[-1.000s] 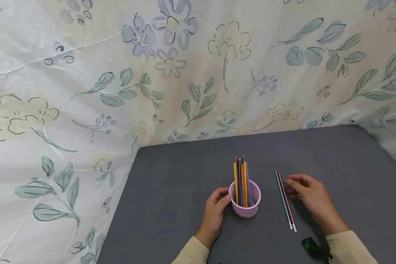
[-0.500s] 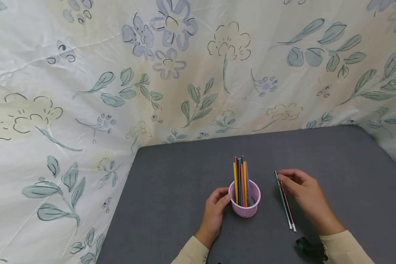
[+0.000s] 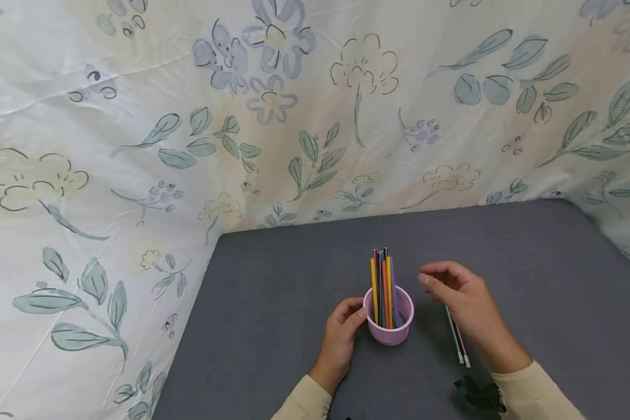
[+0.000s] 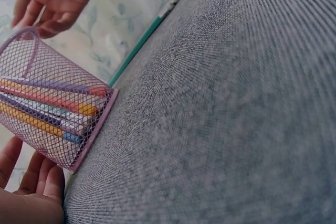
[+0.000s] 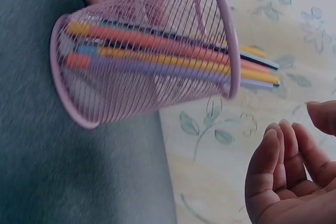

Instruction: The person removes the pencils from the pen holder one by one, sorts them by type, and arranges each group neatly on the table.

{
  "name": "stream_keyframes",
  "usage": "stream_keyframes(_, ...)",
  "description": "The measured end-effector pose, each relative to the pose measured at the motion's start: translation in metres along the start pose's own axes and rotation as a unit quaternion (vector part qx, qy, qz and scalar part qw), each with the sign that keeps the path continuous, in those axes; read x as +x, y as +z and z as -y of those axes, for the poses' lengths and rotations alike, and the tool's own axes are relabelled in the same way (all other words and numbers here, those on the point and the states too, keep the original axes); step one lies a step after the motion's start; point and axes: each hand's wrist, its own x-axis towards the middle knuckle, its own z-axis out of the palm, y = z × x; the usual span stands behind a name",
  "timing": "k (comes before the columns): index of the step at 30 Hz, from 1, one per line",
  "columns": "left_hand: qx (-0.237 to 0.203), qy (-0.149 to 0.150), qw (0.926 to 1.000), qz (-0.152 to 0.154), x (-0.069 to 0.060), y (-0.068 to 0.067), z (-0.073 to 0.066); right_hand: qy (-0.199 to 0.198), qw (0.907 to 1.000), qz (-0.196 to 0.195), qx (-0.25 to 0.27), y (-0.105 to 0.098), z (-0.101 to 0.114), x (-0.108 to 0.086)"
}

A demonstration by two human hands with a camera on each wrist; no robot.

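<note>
My left hand (image 3: 338, 338) holds the left side of a pink mesh pencil cup (image 3: 391, 336), thumb near its rim. Several coloured pencils (image 3: 382, 286) stand in the cup, leaning toward the far side. To the right of the cup, my right hand (image 3: 467, 306) hovers above the table with thumb and fingers apart and nothing between them, as the right wrist view also shows. Under it lie a green pencil (image 3: 453, 332) and a dark red pencil (image 3: 461, 341), side by side, their upper parts hidden by the hand. In the left wrist view the green pencil (image 4: 136, 48) shows beyond the cup.
The dark grey table (image 3: 283, 280) extends around the cup to its far edge. A floral cloth (image 3: 304, 105) hangs behind and along the left side. A black device (image 3: 478, 394) sits at my right wrist.
My right hand has moved left, passing over the two pencils toward the cup, and now covers their upper parts. The left hand and cup have stayed put.
</note>
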Motion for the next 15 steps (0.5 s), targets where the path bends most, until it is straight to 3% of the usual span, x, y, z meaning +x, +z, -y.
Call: stream_keyframes(15, -0.001, -0.011, 0.9999, -0.001, 0.001, 0.001, -0.003, -0.009, 0.9992, 0.027, 0.027, 0.028, 0.017, 0.008)
